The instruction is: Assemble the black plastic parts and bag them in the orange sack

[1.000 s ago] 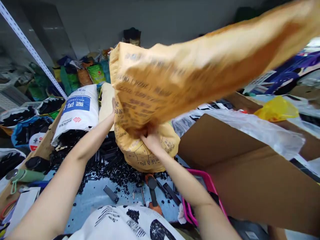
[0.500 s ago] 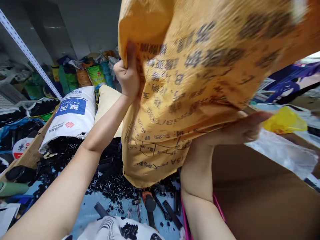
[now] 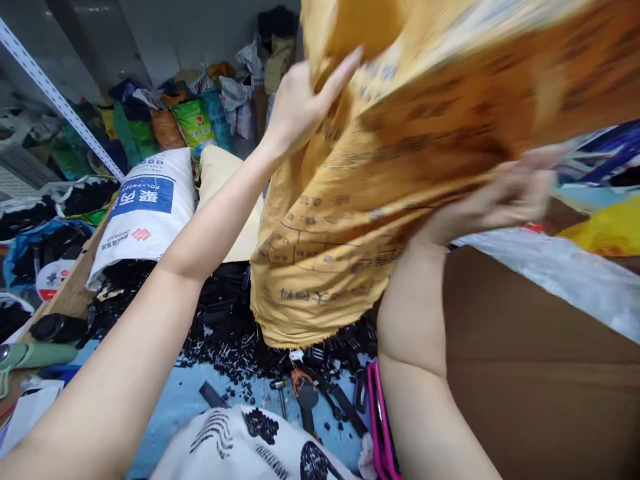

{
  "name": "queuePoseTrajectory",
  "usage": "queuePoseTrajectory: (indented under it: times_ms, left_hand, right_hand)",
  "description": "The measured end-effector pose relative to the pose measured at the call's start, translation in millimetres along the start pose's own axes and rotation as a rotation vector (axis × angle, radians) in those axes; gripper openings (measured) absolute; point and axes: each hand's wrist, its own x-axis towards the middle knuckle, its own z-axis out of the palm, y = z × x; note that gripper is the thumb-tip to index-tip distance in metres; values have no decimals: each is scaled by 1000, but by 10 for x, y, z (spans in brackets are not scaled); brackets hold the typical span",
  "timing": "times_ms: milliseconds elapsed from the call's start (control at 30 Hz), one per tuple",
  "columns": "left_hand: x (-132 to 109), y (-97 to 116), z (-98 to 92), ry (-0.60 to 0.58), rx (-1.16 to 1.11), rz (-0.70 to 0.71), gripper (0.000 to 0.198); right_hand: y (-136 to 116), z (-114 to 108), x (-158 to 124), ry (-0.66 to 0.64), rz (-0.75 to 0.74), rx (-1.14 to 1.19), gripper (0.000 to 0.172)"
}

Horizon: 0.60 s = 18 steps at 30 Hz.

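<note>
A large orange-yellow woven sack (image 3: 330,220) with dark printed lettering is held up in the air, its frayed lower end hanging above the table. My left hand (image 3: 303,103) grips the sack's left side, thumb lying over the fabric and the other fingers partly hidden. On the other side, my right hand (image 3: 505,193) is closed on the sack's underside, slightly blurred. Below the sack, a heap of small black plastic parts (image 3: 225,320) spreads over the blue table surface (image 3: 175,400).
A white printed sack (image 3: 145,213) and a cream sack (image 3: 233,173) lie beyond the heap. An orange-and-black tool (image 3: 304,393) and a small hammer (image 3: 281,393) lie near me. An open cardboard box (image 3: 540,360) and a pink-rimmed container (image 3: 380,420) stand at the right.
The sack has tilted and swung to the right, its fabric more creased. My left hand has moved right and up; my right hand has moved up and slightly right.
</note>
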Motion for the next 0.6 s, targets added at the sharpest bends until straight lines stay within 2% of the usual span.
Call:
queuePoseTrajectory:
  times_ms: [33,67,100,167,233,300,333,400,500,600]
  left_hand:
    - [-346,-129,-32,-67,-28,-15,66]
    - [-766,-255,-64,-86,-39,-97,56]
    - [-1244,-363,-89,-97,-29,-241,54]
    - [-2273,-490,-93,-185,19,-403,62]
    - [-3201,-501,-10,-430,60,-472,73]
    - [-3820,-471,166,-685,59,-520,77]
    - [-3985,-468,282,-750,51,-549,75]
    - [-4061,-513,534,-805,31,-548,66]
    - [-3865,-631,864,-812,-1,-492,58]
    - [-3756,-652,1052,-747,10,-502,57]
  right_hand:
    - [26,47,-107,34,-28,-46,56]
    - [76,102,-223,39,-57,-97,52]
    - [153,167,-339,5,-79,-145,51]
    - [383,316,-550,-190,-85,-205,50]
    - [684,461,-731,-377,-57,-235,48]
    - [988,558,-908,-534,-1,-274,47]
    - [1120,581,-1000,-604,30,-308,46]
    - [1315,579,-1185,-738,64,-385,45]
    - [1426,575,-1419,-892,-2,-434,40]
    - [1384,771,-1562,-930,-96,-411,33]
